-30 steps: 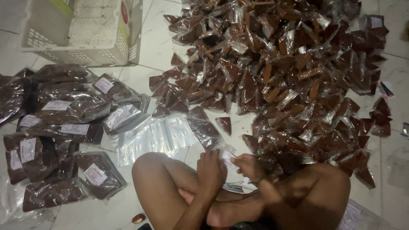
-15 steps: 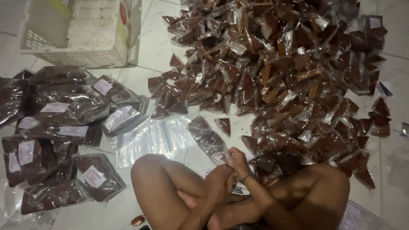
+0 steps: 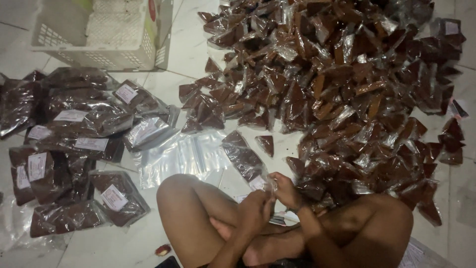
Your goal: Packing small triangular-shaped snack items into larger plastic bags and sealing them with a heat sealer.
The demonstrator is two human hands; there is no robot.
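I sit cross-legged on a white tiled floor. My left hand (image 3: pixel 255 208) and my right hand (image 3: pixel 286 190) meet above my legs, fingers closed on the near end of a clear plastic bag (image 3: pixel 242 157) partly filled with brown triangular packets. The bag lies stretched away from me on the tiles. A large heap of the same small brown packets (image 3: pixel 342 94) covers the floor ahead and to the right. One loose packet (image 3: pixel 266 144) lies just beyond the bag.
Filled, labelled bags (image 3: pixel 74 149) are stacked at the left. Empty clear bags (image 3: pixel 183 156) lie flat by my left knee. A white plastic basket (image 3: pixel 99 32) stands at the far left. A small red object (image 3: pixel 162 249) lies near my leg.
My two hands have drawn close together at the near end of the bag. The bag has shifted slightly toward me. The piles have not moved.
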